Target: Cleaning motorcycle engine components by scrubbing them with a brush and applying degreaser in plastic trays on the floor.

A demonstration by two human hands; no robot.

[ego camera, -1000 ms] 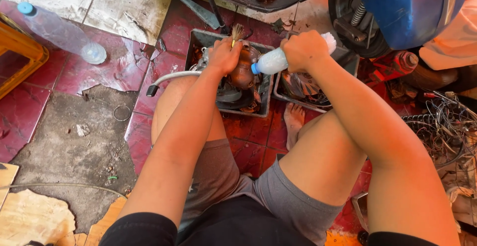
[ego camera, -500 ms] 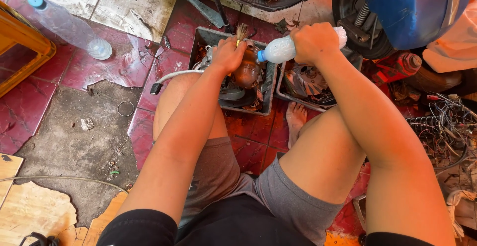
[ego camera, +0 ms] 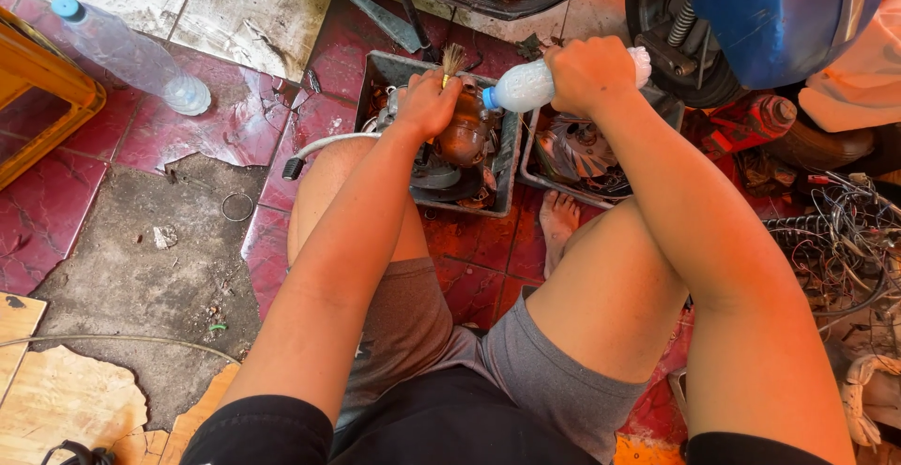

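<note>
My left hand [ego camera: 427, 101] grips a small brush [ego camera: 451, 60] whose bristles stick up above the fist, held against a rusty brown metal part [ego camera: 465, 137] inside a grey plastic tray [ego camera: 505, 179]. My right hand [ego camera: 587, 73] is closed around a clear plastic squeeze bottle [ego camera: 521, 86] of whitish liquid, tipped sideways with its blue nozzle pointing at the brown part. My knees frame the tray, and one bare foot [ego camera: 560, 224] rests on the red tiles below it.
A second tray [ego camera: 530, 151] of parts sits to the right. A scooter wheel [ego camera: 662, 29] and blue fender [ego camera: 779, 15] stand behind. A plastic bottle [ego camera: 127, 52] lies left, by a yellow crate [ego camera: 47, 113]. Tangled wires [ego camera: 840, 240] lie right.
The squeeze bottle has shifted slightly left, closer to the brown part; my left hand with the brush stays on that part. The view has drifted a little.
</note>
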